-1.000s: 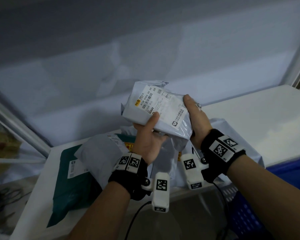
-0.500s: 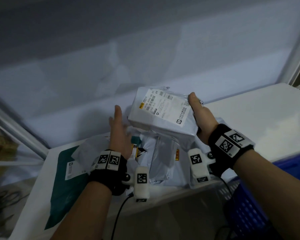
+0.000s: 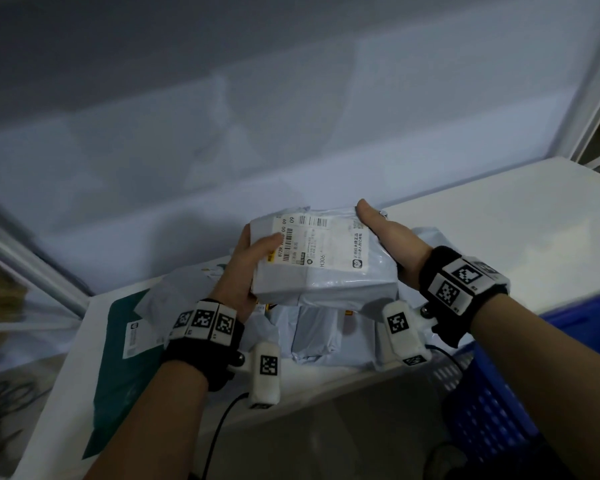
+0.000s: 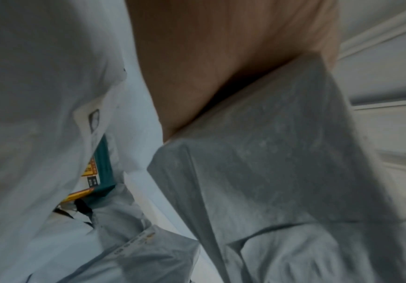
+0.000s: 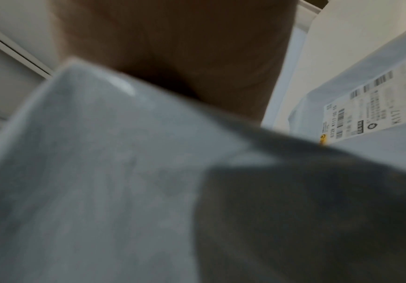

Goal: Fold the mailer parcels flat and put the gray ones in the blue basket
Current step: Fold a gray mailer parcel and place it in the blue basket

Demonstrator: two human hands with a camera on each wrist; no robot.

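Observation:
I hold a folded gray mailer parcel [image 3: 340, 271] with a white shipping label above the table. My left hand [image 3: 246, 261] grips its left end, thumb on the label. My right hand [image 3: 385, 237] grips its right end, thumb along the top; the fingers of both hands are hidden under it. In the left wrist view the parcel [image 4: 281, 162] fills the right side under my palm [image 4: 209, 57]. In the right wrist view the parcel [image 5: 100, 172] is blurred and close. The blue basket [image 3: 499, 403] stands low at the right, beside the table.
A pile of other gray mailers [image 3: 312, 327] lies on the white table [image 3: 516, 220] below the held one. A dark green mailer [image 3: 125, 368] lies flat at the left. One more labelled gray mailer [image 5: 366, 118] shows in the right wrist view. A pale wall rises behind.
My left hand had let go and hung open at the left; it has come back and grips the parcel's left end. The parcel has turned level and sunk slightly.

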